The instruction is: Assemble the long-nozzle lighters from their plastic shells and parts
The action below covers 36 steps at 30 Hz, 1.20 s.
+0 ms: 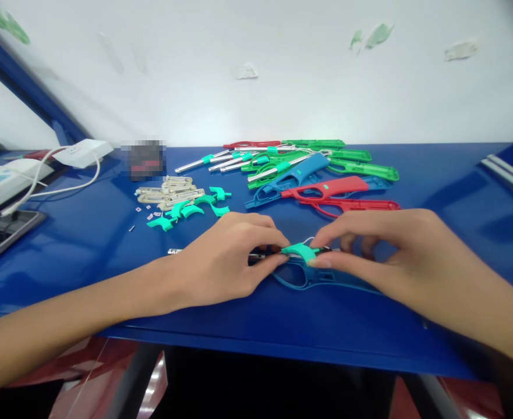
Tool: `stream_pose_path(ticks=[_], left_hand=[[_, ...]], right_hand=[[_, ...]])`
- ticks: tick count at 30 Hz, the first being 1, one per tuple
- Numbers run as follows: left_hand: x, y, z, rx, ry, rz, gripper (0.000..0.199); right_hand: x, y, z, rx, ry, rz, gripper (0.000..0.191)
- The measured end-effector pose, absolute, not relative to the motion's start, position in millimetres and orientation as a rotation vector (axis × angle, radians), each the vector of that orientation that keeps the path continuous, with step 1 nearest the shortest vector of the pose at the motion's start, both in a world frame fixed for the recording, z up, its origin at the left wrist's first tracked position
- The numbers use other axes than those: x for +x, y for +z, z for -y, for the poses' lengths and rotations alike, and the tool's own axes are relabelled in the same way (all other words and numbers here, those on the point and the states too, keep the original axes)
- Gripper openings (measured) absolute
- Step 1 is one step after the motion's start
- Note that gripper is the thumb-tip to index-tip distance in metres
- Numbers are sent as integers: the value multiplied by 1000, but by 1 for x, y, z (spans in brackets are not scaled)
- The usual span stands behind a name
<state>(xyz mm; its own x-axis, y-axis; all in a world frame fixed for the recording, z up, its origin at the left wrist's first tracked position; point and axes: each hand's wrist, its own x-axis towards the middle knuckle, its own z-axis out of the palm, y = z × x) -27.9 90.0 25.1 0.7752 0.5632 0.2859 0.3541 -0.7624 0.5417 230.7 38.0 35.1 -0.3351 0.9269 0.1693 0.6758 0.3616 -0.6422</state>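
Observation:
A blue lighter shell (300, 279) with a looped opening lies near the front of the blue table. My left hand (234, 253) pinches a metal rod (174, 251) above it, the rod's tip sticking out to the left. At the rod's right part sits a curved turquoise piece (302, 251). Thumb and forefinger of my right hand (382, 250) close on the right end of that piece, beside a thin white wire. The fingers partly hide the rod and the shell.
Loose turquoise pieces (193, 210) and clear parts (175, 192) lie at the left centre. Behind are metal rods (195, 163) and green (370, 169), red (326, 187) and blue shells. A phone (7, 233) and white cables (66, 189) are on the left.

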Motion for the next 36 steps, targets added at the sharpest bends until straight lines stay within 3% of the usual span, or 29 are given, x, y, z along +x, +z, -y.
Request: stream_pose_path(ticks=[27, 36], left_hand=[[-30, 24, -88, 2719, 614, -597, 8], [-28, 22, -84, 2660, 607, -614, 22]], right_hand=[[236, 27, -40, -1375, 624, 2124, 13], [235, 31, -42, -1389, 596, 2113, 21]])
